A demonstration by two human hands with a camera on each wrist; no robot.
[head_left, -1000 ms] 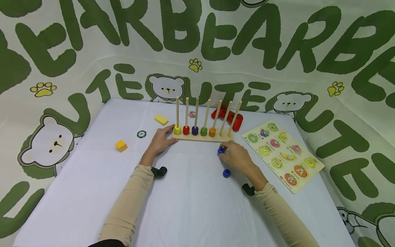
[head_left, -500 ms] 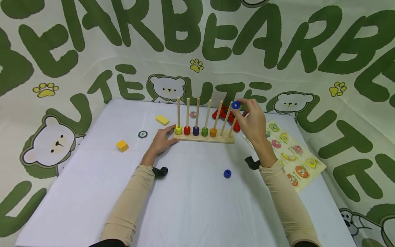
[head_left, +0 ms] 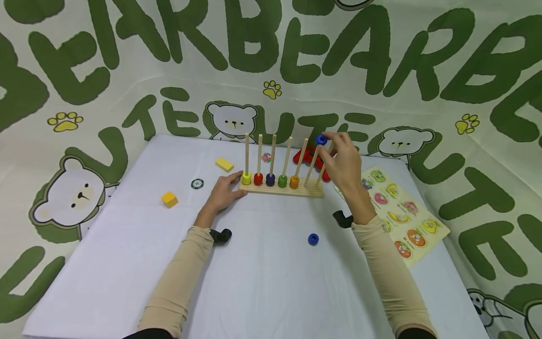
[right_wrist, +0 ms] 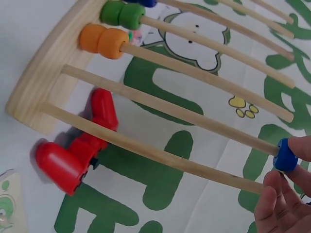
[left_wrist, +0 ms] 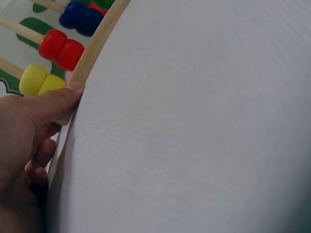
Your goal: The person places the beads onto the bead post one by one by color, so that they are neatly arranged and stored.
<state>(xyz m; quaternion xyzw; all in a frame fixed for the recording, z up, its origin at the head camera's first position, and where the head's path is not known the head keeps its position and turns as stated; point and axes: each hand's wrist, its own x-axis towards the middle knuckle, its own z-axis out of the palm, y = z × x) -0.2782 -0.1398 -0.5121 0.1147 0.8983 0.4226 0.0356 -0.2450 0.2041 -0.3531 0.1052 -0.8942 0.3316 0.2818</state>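
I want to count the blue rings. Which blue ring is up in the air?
The blue ring pinched by the right hand at a rod's top. The other blue ring lies on the table.

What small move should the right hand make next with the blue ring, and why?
Probably let the small blue wooden ring slide down: the right hand pinches it at the tip of the sixth wooden rod, which is bare, while the left hand steadies the wooden base.
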